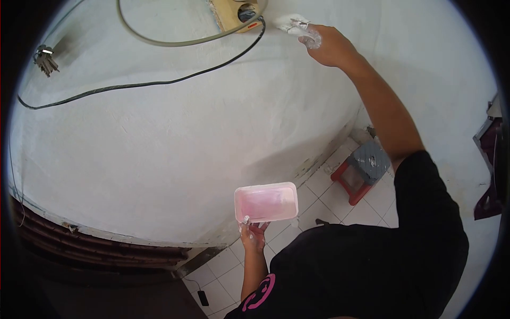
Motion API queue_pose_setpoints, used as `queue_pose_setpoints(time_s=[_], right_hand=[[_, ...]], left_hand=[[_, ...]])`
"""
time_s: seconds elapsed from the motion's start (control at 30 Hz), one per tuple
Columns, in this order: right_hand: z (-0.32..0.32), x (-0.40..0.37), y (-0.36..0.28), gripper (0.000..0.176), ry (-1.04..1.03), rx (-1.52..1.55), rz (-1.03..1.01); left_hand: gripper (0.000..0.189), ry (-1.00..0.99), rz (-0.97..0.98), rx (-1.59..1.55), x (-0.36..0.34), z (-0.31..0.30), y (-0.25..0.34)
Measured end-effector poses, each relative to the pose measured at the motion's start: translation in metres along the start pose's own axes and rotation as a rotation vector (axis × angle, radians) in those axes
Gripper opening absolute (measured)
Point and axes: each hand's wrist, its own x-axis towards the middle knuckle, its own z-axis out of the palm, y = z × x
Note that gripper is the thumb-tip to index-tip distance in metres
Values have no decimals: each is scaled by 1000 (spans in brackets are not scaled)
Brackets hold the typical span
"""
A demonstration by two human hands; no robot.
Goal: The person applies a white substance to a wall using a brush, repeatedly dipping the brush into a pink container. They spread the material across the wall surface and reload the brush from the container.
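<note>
My left hand [254,238] is closed on the near rim of a pinkish plastic tub [265,203], held out in front of my body. White and pink smears coat the inside of the tub, and white paste sticks to my thumb. Up at the wall [175,143], my right hand [332,47] is closed on a white, crumpled piece [292,24] that looks like a rag or thin plastic; its exact kind I cannot make out. White paste covers the fingers there. The piece lies against or very near the wall, just right of a yellowish box.
A yellowish box [234,15] with a round hole sits on the wall, with a black cable [175,81] and a grey hose [180,43] beside it. Below right stands a grey and red step stool [366,165] on white floor tiles. Dark red folded fabric [106,244] lies lower left.
</note>
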Motion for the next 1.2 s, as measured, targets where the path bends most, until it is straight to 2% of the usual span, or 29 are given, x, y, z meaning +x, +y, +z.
queue_pose_setpoints(time_s=[0.03, 0.1, 0.13, 0.17, 0.23, 0.3, 0.33, 0.37, 0.43, 0.5, 0.53, 0.57, 0.63, 0.73, 0.77, 0.8, 0.83, 0.87, 0.9, 0.97, 1.0, 1.07, 1.1, 1.13, 1.17, 1.2], right_hand=[[24, 11, 21, 37, 156, -1, -147], [80, -16, 26, 37, 136, -36, -171], [115, -34, 37, 36, 86, 20, -73], [128, -60, 31, 45, -118, 14, 35], [172, -96, 54, 42, -272, 50, 87], [180, -109, 72, 40, -335, 45, 126], [189, -110, 61, 39, -387, -8, 94], [184, -102, 69, 38, -429, -57, 55], [141, -64, 64, 39, -398, 39, -17], [89, -19, 50, 39, -321, -35, -107], [66, -5, 40, 39, -200, -66, -108], [64, 5, -5, 38, -89, -117, -108], [40, 22, -30, 37, 77, -60, -69], [54, 27, -23, 37, 146, 54, -39], [80, 15, -15, 37, 90, -21, -123], [111, -6, -10, 37, 41, 24, -13], [132, -36, -7, 39, -38, -49, -33], [145, -65, -3, 41, -221, -15, 51], [167, -92, 11, 43, -290, 9, 113], [204, -131, 51, 45, -397, 6, 46], [202, -131, 64, 45, -388, 19, 27], [196, -119, 84, 45, -522, -68, 111], [179, -100, 85, 39, -417, -58, 13], [144, -77, 89, 34, -320, -45, -80], [107, -61, 69, 33, -332, -35, -87], [70, -43, 46, 32, -337, -28, -101]], left_hand=[[50, -11, -1, -10, 3, 0, 0], [49, -46, -48, 0, 2, -12, 5], [49, -52, -52, -10, 2, -12, 5], [48, -68, -49, 1, 1, -14, 6], [48, -87, -34, 4, 2, -14, 5], [47, -77, -44, -9, -2, -20, 5], [47, -79, -48, -5, -1, -38, 18], [45, -81, -64, -49, -2, -34, 16], [44, -88, -81, -89, -5, -34, 15], [45, -59, -100, -116, -3, -35, 11], [45, -70, -105, -107, -3, -32, 11], [46, -54, -114, -87, 1, -54, 32], [49, -42, -117, -81, 4, -56, 31], [50, -84, -119, -23, 5, -45, 22], [50, -74, -122, -25, 7, -43, 21], [50, -85, -108, -34, 8, -43, 20], [50, -89, -89, -41, 4, -46, 18], [50, -67, -73, -43, 2, -45, 18], [51, -77, -54, -53, 3, -40, 16], [52, -84, -13, -54, 0, -36, 15], [49, -71, -13, -110, -2, -29, 16], [47, -63, 5, -156, -5, -12, 24], [51, -28, 3, -80, -8, -3, 26], [57, 15, -5, -1, -14, 10, 20], [48, -34, 11, -89, -14, 2, 16], [48, -25, 11, -91, -15, 0, 16]])
